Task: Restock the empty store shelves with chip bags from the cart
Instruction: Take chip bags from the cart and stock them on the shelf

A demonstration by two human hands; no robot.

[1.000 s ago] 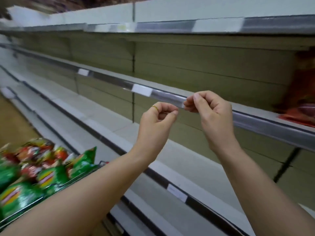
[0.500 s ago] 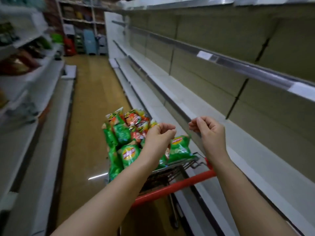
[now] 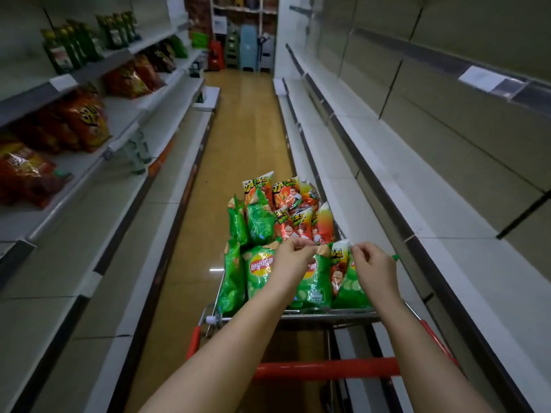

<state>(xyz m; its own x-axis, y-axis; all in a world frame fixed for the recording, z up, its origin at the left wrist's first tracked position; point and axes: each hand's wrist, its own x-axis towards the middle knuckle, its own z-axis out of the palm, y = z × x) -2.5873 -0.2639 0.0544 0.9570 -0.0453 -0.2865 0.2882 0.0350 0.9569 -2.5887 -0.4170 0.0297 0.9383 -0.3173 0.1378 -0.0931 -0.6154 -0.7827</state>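
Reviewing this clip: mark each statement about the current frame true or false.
1. The right shelves hold chip bags. False: no bags show on them.
2. The cart holds green bags and red-orange bags. True.
3. Both hands grip the red handle. False: above the basket, the left hand pinches the top of a green Lay's bag and the right hand the top of a white-topped bag.
4. Orange bags lie on the left shelves. True.
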